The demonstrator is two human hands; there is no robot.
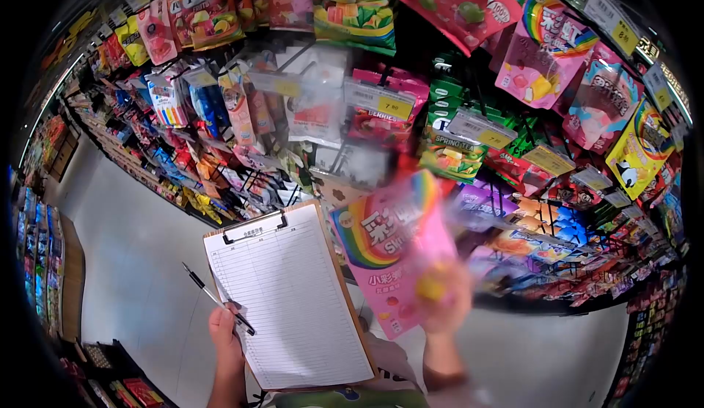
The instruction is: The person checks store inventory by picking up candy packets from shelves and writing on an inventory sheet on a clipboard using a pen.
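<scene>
A clipboard (327, 221) with a printed, ruled sheet (293, 312) leans in front of my body. My left hand (226, 338) is closed on its left edge, and a pen (199, 282) slants between the same fingers. Most of those fingers are hidden behind the board. To the right of the sheet, my right hand (449, 301) grips a pink candy bag (378, 279) with a rainbow printed on it. Both the hand and the bag's right side are smeared by motion. The bag's upper end is near the lower hanging rows.
Hooks of hanging candy bags fill the rack ahead, including a Spring Tea bag (353, 12) and a similar rainbow bag (546, 45). Price tags (378, 100) stick out at hook ends. Another shelf (40, 261) stands left across the pale floor (139, 261).
</scene>
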